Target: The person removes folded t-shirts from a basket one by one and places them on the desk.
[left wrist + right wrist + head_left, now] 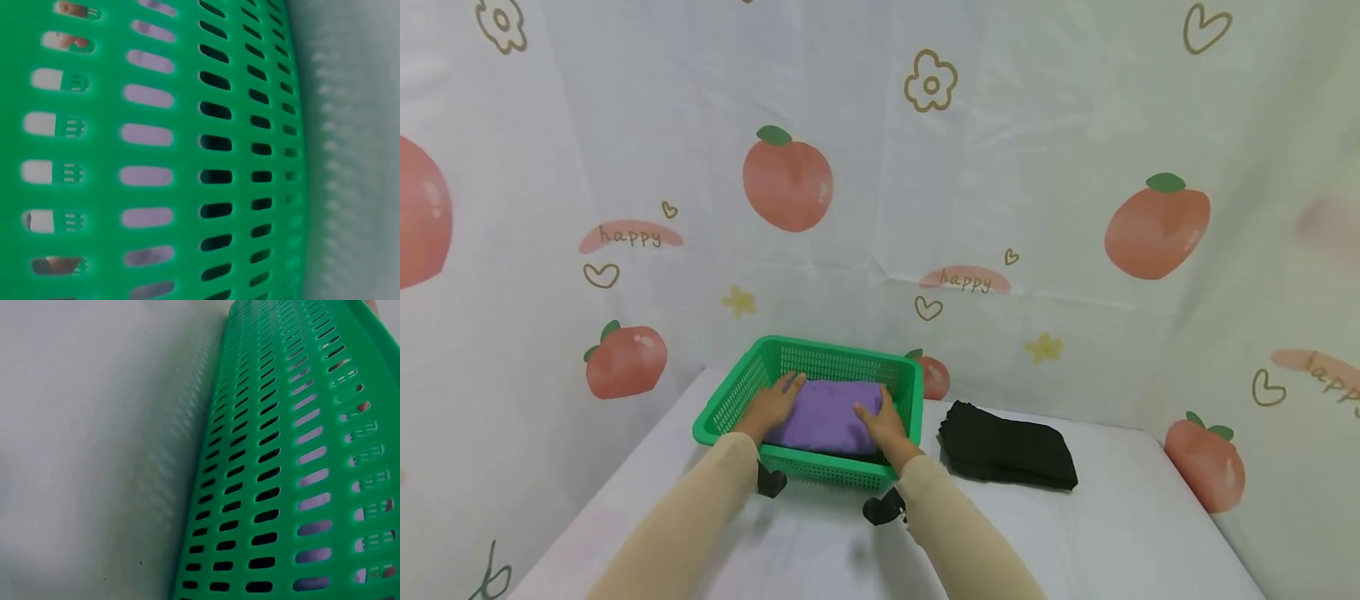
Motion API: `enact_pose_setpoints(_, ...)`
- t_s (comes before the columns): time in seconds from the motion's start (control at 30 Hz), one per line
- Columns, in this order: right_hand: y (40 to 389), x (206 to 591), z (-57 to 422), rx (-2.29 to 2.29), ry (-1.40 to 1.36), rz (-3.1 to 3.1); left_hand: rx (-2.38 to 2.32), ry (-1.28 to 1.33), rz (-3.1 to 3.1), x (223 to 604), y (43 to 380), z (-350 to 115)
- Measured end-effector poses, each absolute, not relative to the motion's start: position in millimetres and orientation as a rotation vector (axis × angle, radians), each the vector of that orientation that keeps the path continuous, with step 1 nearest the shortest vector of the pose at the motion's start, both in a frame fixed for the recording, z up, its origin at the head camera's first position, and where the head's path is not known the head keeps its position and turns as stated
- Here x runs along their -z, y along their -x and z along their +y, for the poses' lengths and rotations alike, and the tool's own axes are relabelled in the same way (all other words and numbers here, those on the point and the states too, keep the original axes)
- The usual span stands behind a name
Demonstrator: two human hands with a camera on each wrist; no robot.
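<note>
A folded purple cloth [831,417] lies in a green plastic basket [820,479]. My left hand [771,407] reaches over the near rim and touches the cloth's left edge, fingers extended. At the opposite edge, my right hand [883,423] rests with thumb and fingers spread. Both wrist views look at the basket's slotted wall [187,156], through which strips of purple cloth [314,501] show. Darkness fills the lower slots, and a dark layer peeks out under the purple cloth in the head view. The fingers' undersides are hidden.
A folded black cloth [1007,446] lies on the white table [1120,517], right of the basket. Behind the table hangs a white curtain [865,250] printed with fruit, hearts and flowers. Black devices [886,507] are strapped at both wrists.
</note>
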State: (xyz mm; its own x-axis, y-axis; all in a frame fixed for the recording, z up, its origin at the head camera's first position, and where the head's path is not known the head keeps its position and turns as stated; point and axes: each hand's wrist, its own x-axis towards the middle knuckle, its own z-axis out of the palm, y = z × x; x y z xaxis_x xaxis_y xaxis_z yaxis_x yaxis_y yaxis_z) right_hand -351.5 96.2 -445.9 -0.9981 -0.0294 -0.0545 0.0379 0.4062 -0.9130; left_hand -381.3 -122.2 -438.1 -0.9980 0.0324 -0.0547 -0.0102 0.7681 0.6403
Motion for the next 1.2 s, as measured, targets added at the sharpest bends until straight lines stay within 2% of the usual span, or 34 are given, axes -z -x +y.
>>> enact_pose_setpoints(0.67, 358.0, 448.3, 99.9, 1.701, -0.028, 2.441, -1.062, -0.019, 2.802, 434.1, 378.9, -120.3)
enact_pose_setpoints(1.2, 360.2, 447.6, 99.4, 1.652, -0.046, 2.386, -1.294, -0.154, 2.633, 442.4, 384.3, -125.7)
